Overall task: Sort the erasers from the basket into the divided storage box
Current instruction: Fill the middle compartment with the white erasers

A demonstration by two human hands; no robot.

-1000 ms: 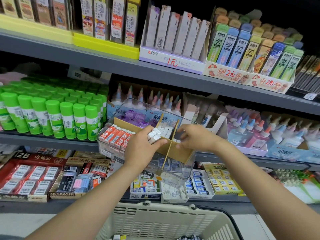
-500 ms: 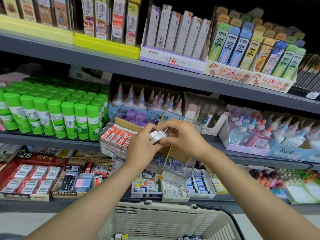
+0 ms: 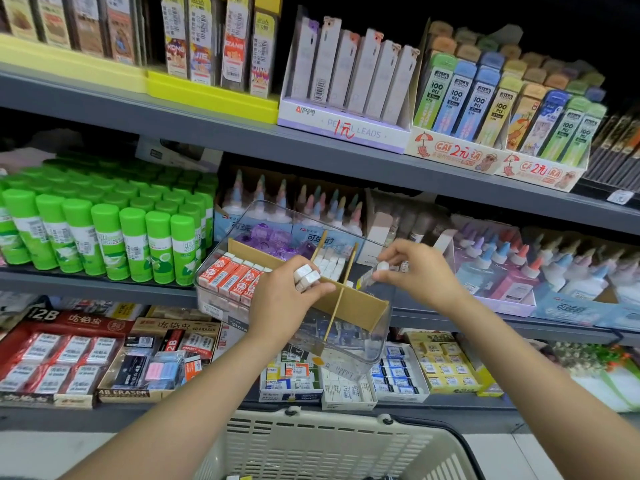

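At frame centre the divided storage box [image 3: 346, 348] is filling: orange-sleeved erasers [image 3: 232, 277] left, white erasers [image 3: 329, 263] behind. The left hand [image 3: 280, 299] is gripping a small stack [image 3: 306, 277]; the right hand [image 3: 412, 268] is pinching one eraser [image 3: 379, 270] (right compartment looking sparse). More are lying in the basket [image 3: 332, 445] below.

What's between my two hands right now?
In the head view, the cardboard dividers of the clear plastic storage box and a row of white erasers lie between left hand and right hand.

Right hand [image 3: 412, 271], eraser [image 3: 381, 266] pinched, now apart from left hand [image 3: 284, 299].
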